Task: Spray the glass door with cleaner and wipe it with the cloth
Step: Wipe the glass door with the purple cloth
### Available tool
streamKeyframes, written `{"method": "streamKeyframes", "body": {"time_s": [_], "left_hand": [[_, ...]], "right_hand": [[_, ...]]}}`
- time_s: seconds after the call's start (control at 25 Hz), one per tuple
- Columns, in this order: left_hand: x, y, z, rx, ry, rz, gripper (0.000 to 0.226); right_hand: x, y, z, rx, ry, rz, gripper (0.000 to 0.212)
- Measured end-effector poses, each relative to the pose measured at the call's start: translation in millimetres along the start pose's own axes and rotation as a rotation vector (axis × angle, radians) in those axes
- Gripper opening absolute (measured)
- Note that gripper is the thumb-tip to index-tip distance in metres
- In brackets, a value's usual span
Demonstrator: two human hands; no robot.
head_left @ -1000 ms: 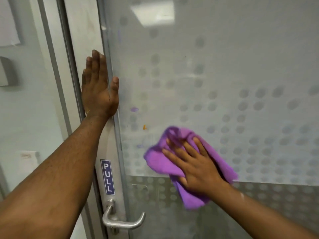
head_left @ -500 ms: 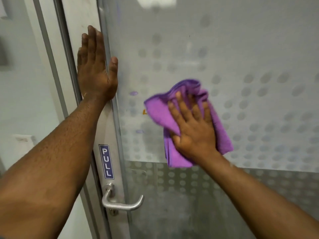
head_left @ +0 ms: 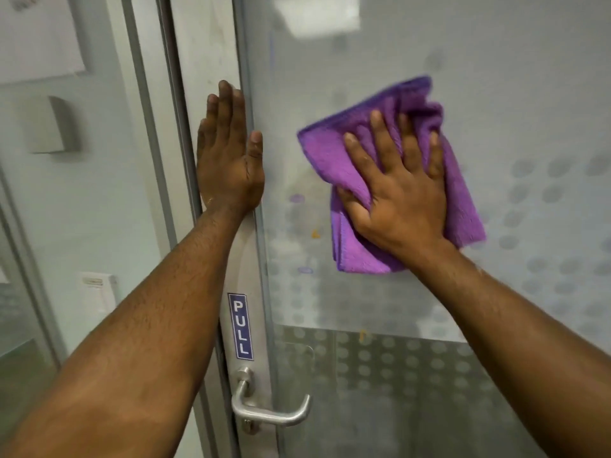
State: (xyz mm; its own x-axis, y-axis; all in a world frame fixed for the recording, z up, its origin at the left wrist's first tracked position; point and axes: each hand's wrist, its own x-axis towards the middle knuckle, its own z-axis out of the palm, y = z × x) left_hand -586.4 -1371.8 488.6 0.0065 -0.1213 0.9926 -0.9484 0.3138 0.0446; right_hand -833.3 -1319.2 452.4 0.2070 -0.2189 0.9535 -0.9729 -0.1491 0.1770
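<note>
Glass door fills frame right. Left hand, flat and empty, braces door frame centre-left. Right hand splays fingers flat on purple cloth, upper centre. Keep pressure even, overlap strokes, cover purple and orange marks beside cloth.

A blue sticker is showing the word "PULL" in white capitals, running top to bottom. It is sitting on the metal door frame, just above the lever handle. No other text is reading clearly.
</note>
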Motion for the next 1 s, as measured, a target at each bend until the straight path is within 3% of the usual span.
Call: {"method": "streamKeyframes", "body": {"time_s": [0.2, 0.56, 0.84, 0.92, 1.0], "left_hand": [[1.2, -7.9, -3.7, -0.079, -0.037, 0.020, 0.059], [0.7, -11.2, -7.5, -0.020, -0.080, 0.057, 0.058], [-1.2, -8.8, -11.7, 0.027, -0.126, 0.052, 0.060], [-2.3, -7.6, -11.4, 0.046, -0.129, 0.052, 0.061], [-2.8, -6.3, -9.4, 0.067, -0.109, 0.044, 0.062]], "right_hand": [[13.2, -25.7, 7.6, -0.032, -0.075, -0.259, 0.071], [-63.8, -81.2, 33.9, 0.035, -0.279, -0.467, 0.074], [-141.1, -53.4, 41.7, 0.034, -0.411, -0.716, 0.070], [-147.6, -11.7, 28.8, 0.010, -0.355, -0.649, 0.072], [-144.0, 43.1, 12.6, -0.073, -0.243, -0.415, 0.076]]}}
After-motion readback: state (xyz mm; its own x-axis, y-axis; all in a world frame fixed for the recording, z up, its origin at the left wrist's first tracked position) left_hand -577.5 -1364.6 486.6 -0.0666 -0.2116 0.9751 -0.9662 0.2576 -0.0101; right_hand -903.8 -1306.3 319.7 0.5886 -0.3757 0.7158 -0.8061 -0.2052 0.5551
